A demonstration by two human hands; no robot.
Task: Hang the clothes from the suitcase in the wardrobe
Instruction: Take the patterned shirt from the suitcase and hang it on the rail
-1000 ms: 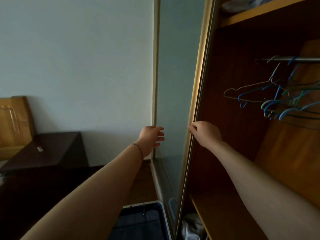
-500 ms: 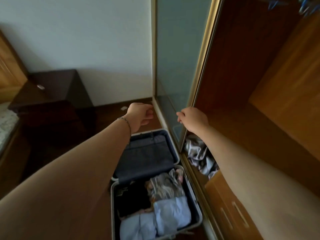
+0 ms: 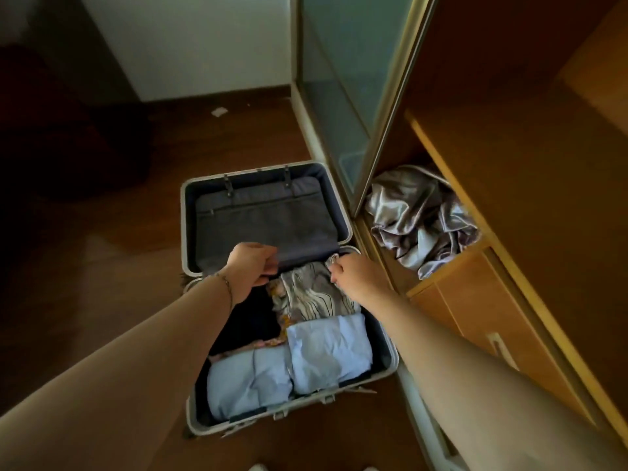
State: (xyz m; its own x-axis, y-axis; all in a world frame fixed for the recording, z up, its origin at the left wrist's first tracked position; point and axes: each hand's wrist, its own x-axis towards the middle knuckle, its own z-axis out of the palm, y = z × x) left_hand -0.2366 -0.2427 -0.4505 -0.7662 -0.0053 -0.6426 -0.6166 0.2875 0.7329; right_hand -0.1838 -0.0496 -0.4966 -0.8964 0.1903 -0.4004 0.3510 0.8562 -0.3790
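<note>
An open grey suitcase (image 3: pixel 393 363) lies on the wooden floor beside the wardrobe (image 3: pixel 509 185). In it are a grey patterned garment (image 3: pixel 316 295), two folded light-blue garments (image 3: pixel 328 350) (image 3: pixel 248 380) and something dark (image 3: pixel 248 321). My right hand (image 3: pixel 356 278) pinches the patterned garment's upper right corner. The curled fingers of my left hand (image 3: pixel 249 266) are at its upper left corner, by the lid's lining; a grip there cannot be made out. The hanging rail is out of view.
The wardrobe's glass sliding door (image 3: pixel 339 79) stands pushed left, its edge just above the suitcase lid. Crumpled silver satin fabric (image 3: pixel 418 212) lies in the low compartment, above a wooden drawer (image 3: pixel 482 321). Dark furniture (image 3: pixel 68 130) stands at the left.
My view has swung down from the wardrobe door to the suitcase. Both hands left the door edge and dropped onto the patterned garment.
</note>
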